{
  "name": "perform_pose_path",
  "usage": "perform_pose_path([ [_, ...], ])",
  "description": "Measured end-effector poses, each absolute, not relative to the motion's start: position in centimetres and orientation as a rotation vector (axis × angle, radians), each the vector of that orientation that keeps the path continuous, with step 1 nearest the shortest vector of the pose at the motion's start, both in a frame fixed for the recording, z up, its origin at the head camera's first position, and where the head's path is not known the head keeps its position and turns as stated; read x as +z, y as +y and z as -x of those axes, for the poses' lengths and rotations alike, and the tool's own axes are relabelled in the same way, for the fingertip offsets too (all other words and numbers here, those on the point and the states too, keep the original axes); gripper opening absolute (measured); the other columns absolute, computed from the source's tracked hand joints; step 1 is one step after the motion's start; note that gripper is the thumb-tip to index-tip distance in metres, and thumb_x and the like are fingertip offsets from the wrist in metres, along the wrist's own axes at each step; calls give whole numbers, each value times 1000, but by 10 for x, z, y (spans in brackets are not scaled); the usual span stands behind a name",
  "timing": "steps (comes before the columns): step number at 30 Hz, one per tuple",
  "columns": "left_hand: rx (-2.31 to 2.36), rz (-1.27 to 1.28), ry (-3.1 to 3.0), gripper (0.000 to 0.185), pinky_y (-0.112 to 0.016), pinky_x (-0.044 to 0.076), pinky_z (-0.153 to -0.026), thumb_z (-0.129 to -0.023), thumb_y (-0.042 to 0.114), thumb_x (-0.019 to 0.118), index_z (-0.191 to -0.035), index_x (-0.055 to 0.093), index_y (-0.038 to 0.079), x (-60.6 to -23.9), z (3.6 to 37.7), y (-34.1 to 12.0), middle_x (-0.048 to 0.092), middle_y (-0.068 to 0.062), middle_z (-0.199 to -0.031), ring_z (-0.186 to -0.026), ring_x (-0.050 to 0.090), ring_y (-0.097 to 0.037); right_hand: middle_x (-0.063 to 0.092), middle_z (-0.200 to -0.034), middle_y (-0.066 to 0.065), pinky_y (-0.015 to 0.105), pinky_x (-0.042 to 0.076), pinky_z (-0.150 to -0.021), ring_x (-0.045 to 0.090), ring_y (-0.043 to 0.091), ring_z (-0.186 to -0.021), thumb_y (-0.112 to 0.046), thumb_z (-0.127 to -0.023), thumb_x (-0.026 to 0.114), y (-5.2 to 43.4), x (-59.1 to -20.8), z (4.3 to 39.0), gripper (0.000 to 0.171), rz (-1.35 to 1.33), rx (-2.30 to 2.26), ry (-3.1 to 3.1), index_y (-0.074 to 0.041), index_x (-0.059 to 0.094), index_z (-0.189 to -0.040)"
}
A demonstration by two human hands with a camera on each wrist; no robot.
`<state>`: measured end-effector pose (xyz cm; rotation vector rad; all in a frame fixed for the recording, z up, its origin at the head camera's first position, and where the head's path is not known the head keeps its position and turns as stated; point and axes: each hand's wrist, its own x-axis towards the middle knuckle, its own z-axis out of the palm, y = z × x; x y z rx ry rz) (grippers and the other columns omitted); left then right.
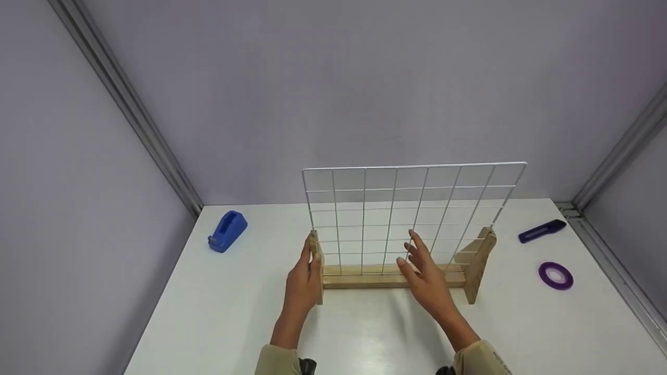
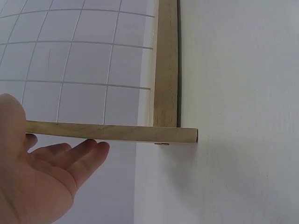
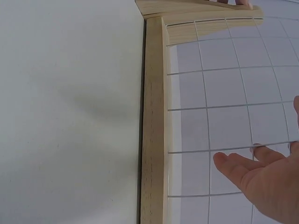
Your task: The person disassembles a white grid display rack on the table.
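Observation:
A white wire grid panel (image 1: 392, 225) stands upright in a wooden base rail (image 1: 365, 281) with a wooden foot at each end. My left hand (image 1: 305, 276) rests against the left foot (image 1: 316, 255), fingers straight along it. In the left wrist view the fingers (image 2: 79, 154) lie just under that foot (image 2: 117, 132), with the thumb on its near side. My right hand (image 1: 424, 271) hovers open in front of the grid, just over the rail's right half, fingers spread. The right wrist view shows it (image 3: 261, 177) before the wires (image 3: 208, 107). Whether it touches them is unclear.
A blue tape dispenser (image 1: 226, 230) sits at the back left of the white table (image 1: 219, 323). A dark blue cutter (image 1: 542, 230) and a purple tape roll (image 1: 555, 275) lie to the right of the right foot (image 1: 479, 265). Grey walls enclose the table.

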<state>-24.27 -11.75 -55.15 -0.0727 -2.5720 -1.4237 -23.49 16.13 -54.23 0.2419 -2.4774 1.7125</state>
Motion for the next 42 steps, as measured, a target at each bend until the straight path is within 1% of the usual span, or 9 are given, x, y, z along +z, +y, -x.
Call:
perform_pose_path([
  [13, -1394, -27, -2497, 56, -53, 46, -110, -112, 37, 35, -153, 40, -1, -560, 242, -113, 51, -22, -149, -136, 53, -38, 50, -155, 9, 56, 51, -105, 56, 36, -134, -38, -99, 65, 143, -561, 238, 71, -143, 1681, -2360, -42, 26, -159],
  [16, -1375, -55, -2475, 54, -53, 51, -105, -112, 36, 37, -151, 45, -1, -561, 241, -112, 56, -23, -143, -121, 65, -30, 51, -154, 10, 56, 50, -104, 58, 36, -133, -37, -99, 67, 139, -564, 237, 73, -136, 1663, -2340, -42, 26, -159],
  [18, -1365, -70, -2470, 53, -49, 57, -94, -111, 35, 38, -149, 46, -1, -562, 242, -112, 70, -24, -123, -93, 68, -22, 51, -153, 11, 57, 50, -105, 59, 36, -132, -36, -98, 68, 136, -566, 237, 74, -120, 1653, -2323, -42, 26, -159],
  [20, -1358, -79, -2472, 52, -45, 58, -74, -111, 35, 38, -149, 47, 0, -561, 244, -111, 72, -17, -89, -69, 54, -15, 52, -153, 11, 59, 48, -106, 58, 36, -132, -35, -97, 69, 133, -567, 238, 75, -92, 1655, -2302, -45, 26, -158],
  [23, -1351, -75, -2478, 53, -39, 50, -62, -111, 36, 38, -150, 47, 0, -559, 247, -109, 51, -1, -65, -57, 38, -11, 53, -152, 11, 61, 47, -107, 57, 37, -133, -32, -97, 71, 130, -568, 242, 76, -52, 1658, -2255, -43, 27, -158],
  [32, -1307, -56, -2462, 49, -38, 53, -64, -110, 30, 44, -145, 51, -3, -560, 248, -108, 63, -10, -70, -59, 46, -12, 62, -142, 7, 56, 48, -108, 63, 34, -126, -22, -94, 74, 119, -576, 249, 74, 19, 1637, -2123, -35, 36, -157],
  [35, -1295, -38, -2444, 50, -43, 60, -77, -110, 31, 45, -144, 51, -5, -560, 248, -107, 74, -23, -97, -73, 63, -17, 64, -138, 7, 56, 51, -105, 66, 33, -121, -20, -93, 76, 117, -577, 252, 75, 49, 1604, -2099, -37, 38, -156],
  [38, -1274, -18, -2430, 50, -48, 59, -90, -110, 31, 45, -143, 52, -6, -560, 248, -107, 69, -27, -121, -89, 69, -21, 64, -138, 11, 57, 52, -102, 67, 36, -119, -19, -92, 77, 112, -578, 253, 77, 75, 1571, -2072, -36, 39, -156],
  [42, -1255, -22, -2454, 50, -40, 60, -74, -109, 30, 47, -143, 53, -6, -561, 248, -108, 74, -19, -91, -70, 59, -15, 64, -138, 13, 56, 54, -99, 69, 37, -115, -16, -91, 78, 105, -580, 255, 78, 122, 1503, -2039, -35, 40, -156],
])
